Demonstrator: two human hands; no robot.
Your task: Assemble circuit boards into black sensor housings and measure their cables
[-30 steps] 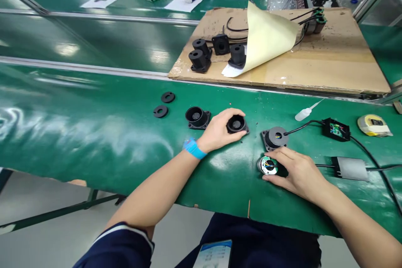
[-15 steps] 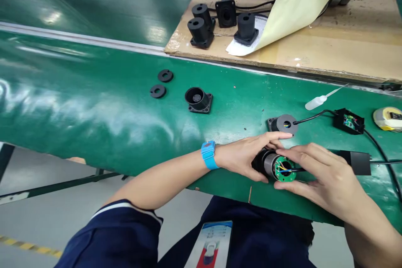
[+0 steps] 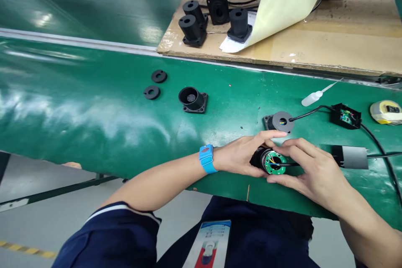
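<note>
My left hand (image 3: 243, 157), with a blue wrist strap (image 3: 207, 158) on its wrist, is wrapped round a black round housing (image 3: 258, 157). At the housing's open end sits a round green circuit board (image 3: 275, 162) with coloured wires and a black cable. My right hand (image 3: 314, 171) grips the board's edge between thumb and fingers. The cable runs under that hand towards a grey and black box (image 3: 354, 157). Just beyond my left fingertips lies another black flanged housing with a disc cap (image 3: 282, 122), wired to an open black box (image 3: 346, 116).
Two black ring discs (image 3: 159, 76) and an open flanged housing (image 3: 192, 99) lie on the green bench (image 3: 109, 104). A white dropper bottle (image 3: 312, 98) and a yellow tape roll (image 3: 386, 112) are at right. Several black housings (image 3: 192, 30) stand on cardboard (image 3: 314, 46) behind, beside a yellowish sheet (image 3: 285, 4).
The green board now sits closer to the black housing; less of the metal cylinder behind it shows. My right hand has moved slightly left with it. The whole view has shifted a little.
</note>
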